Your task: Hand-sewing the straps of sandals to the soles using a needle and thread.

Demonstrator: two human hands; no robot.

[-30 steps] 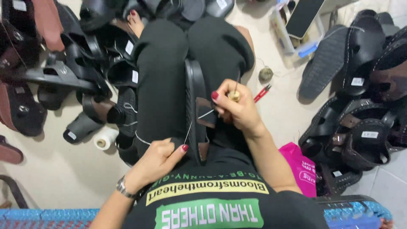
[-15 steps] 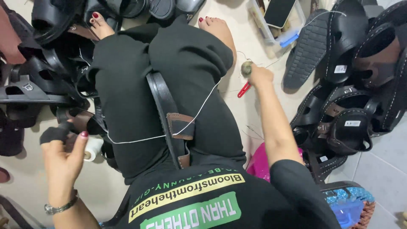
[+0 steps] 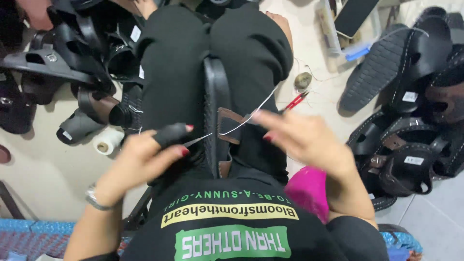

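Observation:
A black sandal (image 3: pixel 214 87) stands on edge, clamped between my black-trousered legs, its brown strap (image 3: pixel 228 126) facing right. My left hand (image 3: pixel 137 162) grips an awl (image 3: pixel 171 134) with a black wrapped handle, and its metal tip points at the sole's edge. My right hand (image 3: pixel 309 142), blurred by motion, is just right of the strap. Its fingertips are on a white thread (image 3: pixel 256 110) that runs from the strap up to the right.
Piles of black and brown sandals lie at left (image 3: pixel 72 72) and right (image 3: pixel 415 121). A white thread roll (image 3: pixel 107 142) sits by my left leg. A red-handled tool (image 3: pixel 296 101) and a round lump (image 3: pixel 303 79) lie on the floor, with a phone (image 3: pixel 356 15) beyond. A pink object (image 3: pixel 309 191) is by my hip.
Both hands were spread wide, pulling the thread taut to either side. They have come back in to the sandal, the thread has gone slacker, and the awl now points at the sole.

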